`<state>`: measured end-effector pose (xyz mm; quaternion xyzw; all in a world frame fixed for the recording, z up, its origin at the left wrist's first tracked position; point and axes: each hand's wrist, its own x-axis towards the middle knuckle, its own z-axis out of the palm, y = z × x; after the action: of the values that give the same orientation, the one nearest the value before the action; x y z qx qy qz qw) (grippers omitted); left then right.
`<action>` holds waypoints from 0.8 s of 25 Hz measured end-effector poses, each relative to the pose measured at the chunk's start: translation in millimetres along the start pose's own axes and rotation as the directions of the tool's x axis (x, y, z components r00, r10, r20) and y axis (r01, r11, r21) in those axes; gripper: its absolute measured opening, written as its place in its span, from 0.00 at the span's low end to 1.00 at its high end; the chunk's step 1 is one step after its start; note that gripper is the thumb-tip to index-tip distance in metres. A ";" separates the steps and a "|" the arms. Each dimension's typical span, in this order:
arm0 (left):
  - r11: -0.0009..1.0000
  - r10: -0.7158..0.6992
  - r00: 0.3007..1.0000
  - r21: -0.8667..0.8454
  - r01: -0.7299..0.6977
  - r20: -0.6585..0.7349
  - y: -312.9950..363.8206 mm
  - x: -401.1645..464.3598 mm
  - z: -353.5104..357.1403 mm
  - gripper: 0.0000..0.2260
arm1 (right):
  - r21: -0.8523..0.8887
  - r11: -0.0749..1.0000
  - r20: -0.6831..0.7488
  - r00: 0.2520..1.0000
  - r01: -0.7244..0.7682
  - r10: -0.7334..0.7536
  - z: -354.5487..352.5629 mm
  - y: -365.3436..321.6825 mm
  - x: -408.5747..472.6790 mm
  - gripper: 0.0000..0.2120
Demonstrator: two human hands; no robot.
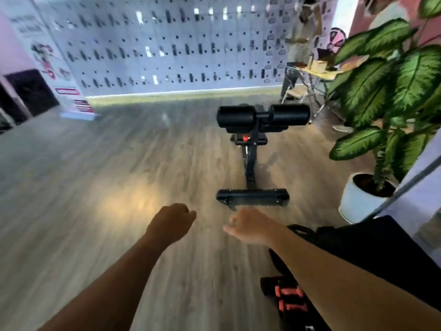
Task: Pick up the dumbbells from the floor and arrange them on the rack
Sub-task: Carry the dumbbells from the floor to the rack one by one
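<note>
While both hands are out in front and holding nothing, the job looks like it is at a between moment. The wood floor (95,187) fills most of the picture, and the left and middle parts are wide open, with lots of room to walk. A wall of small lockers (167,44) runs across the top. A big green plant (393,80) in a white pot (358,201) stands at the right edge, close enough to brush against. A black exercise stand (253,149) sits on the floor in the middle, just past the hands, so a step straight ahead would meet its foot bar.

At the lower right, partly under the right arm, is something dark with orange marks (288,299). It may be a dumbbell or part of the rack, but the blur makes it too hard to tell. No clear dumbbell shows on the floor, so how many are left cannot be counted.

The left hand (169,223) is curled in a loose, empty grip. The right hand (248,225) is also loosely curled and empty.
</note>
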<state>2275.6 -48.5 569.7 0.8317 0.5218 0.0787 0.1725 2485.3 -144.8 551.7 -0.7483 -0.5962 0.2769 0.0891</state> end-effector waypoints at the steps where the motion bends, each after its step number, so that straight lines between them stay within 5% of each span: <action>1: 0.995 -0.089 0.995 -0.039 0.087 -0.037 -35.8 -18.2 -22.3 0.17 | -0.001 0.999 0.023 0.999 0.046 -0.046 8.1 -39.9 10.9 0.18; 9: 0.853 -0.521 0.838 -0.056 0.520 -0.164 -329.9 -238.2 -146.2 0.21 | -0.080 0.871 0.181 0.866 0.485 -0.465 148.5 -380.5 17.5 0.25; 14: 0.726 -0.684 0.703 -0.095 0.681 -0.196 -472.9 -399.2 -194.9 0.11 | 0.009 0.758 0.287 0.725 0.652 -0.627 261.0 -568.0 -27.6 0.25; 20: 0.470 -0.862 0.386 -0.234 0.851 -0.328 -613.6 -547.9 -228.5 0.14 | 0.032 0.554 0.424 0.491 0.832 -0.761 383.8 -757.9 -76.7 0.25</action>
<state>1445.9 -249.2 582.1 0.4054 0.8966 0.1547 0.0885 1636.2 -85.5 607.7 -0.3191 -0.9013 0.2925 0.0198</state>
